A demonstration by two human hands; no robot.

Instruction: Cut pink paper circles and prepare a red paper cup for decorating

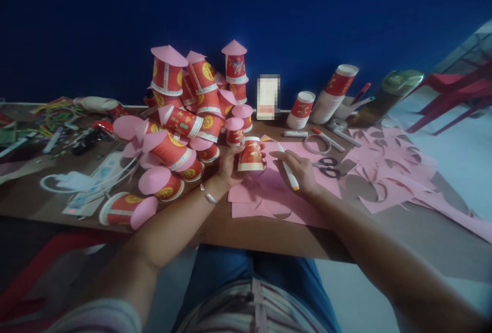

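Observation:
My left hand [229, 168] is closed around a red paper cup [251, 154] with gold print, held upside down over the table. In my right hand [299, 169] is a white marker pen [289, 171] with an orange end, its tip pointing up and toward the cup, apart from it. Beneath both hands lie pink paper sheets [246, 209]. Black-handled scissors [328, 167] rest just right of my right hand. To the left stands a pile of red cups with pink paper cone tops [168, 56], some stacked, others lying on their sides.
Pink paper scraps [388, 164] cover the table's right side. Behind are a roll of tape [317, 143], stacked cups [334, 95] and a large bottle [388, 97]. A power strip [94, 184] with a white cable lies left. A red stool [453, 89] stands beyond the right edge.

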